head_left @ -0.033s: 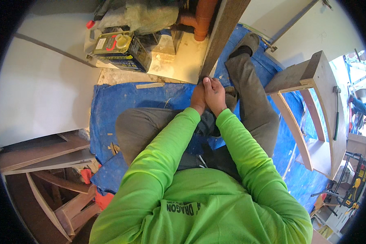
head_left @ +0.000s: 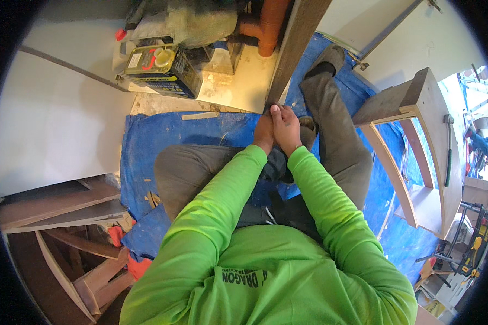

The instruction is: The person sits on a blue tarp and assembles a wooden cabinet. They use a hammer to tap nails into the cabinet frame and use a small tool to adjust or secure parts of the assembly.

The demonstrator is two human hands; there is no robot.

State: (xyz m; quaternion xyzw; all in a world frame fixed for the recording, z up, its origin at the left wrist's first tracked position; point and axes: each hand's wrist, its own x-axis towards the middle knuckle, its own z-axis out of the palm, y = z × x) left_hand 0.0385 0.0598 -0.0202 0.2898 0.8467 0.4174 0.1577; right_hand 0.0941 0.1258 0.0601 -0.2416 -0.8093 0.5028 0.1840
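Note:
My left hand and my right hand are pressed together in front of me, at the near end of a dark wooden post. Both have their fingers curled in. The right thumb lies on top, close to the wood's end, and the right hand partly covers the left. Whatever lies between or under the fingers is hidden. Beneath my hands and bent legs spreads a blue tarp.
Left of the post, a yellow and black metal can stands on a pale cabinet base near an orange pipe. A curved wooden frame stands at right, bearing a green-handled tool. Wooden pieces lie lower left.

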